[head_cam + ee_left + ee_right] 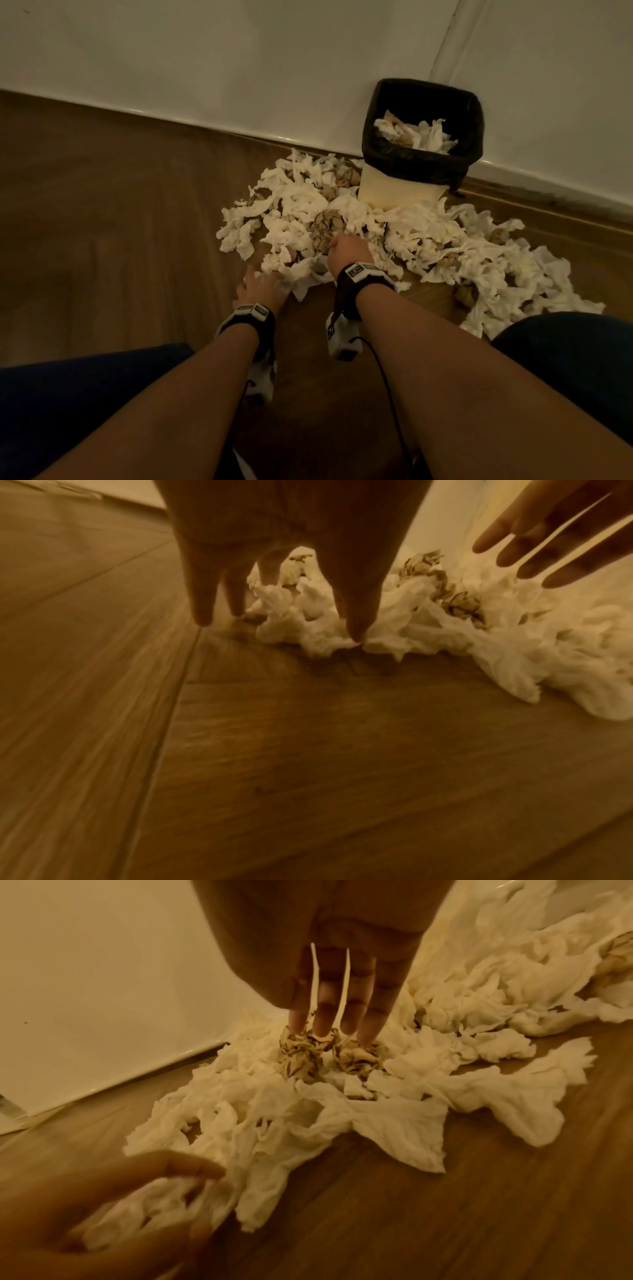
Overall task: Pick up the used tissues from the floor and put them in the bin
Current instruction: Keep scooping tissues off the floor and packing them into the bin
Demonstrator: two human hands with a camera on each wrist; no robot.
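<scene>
The heap of crumpled white tissues (346, 219) lies on the brown wood floor (102, 205) under both hands. It looks light, soft and tearable, so scoop bunches from beneath. The left hand (260, 281) cups one wad; the right hand (347, 248) presses straight fingers (325, 1010) on stained balls. The black-lined cream bin (423, 144) stands beyond.

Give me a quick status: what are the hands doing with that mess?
Left hand curling round white tissue at the pile's near edge. Right hand open, fingers straight on the brown crumpled wads. Bin partly filled, tissue pile mostly on the floor. Nothing blocking.
</scene>
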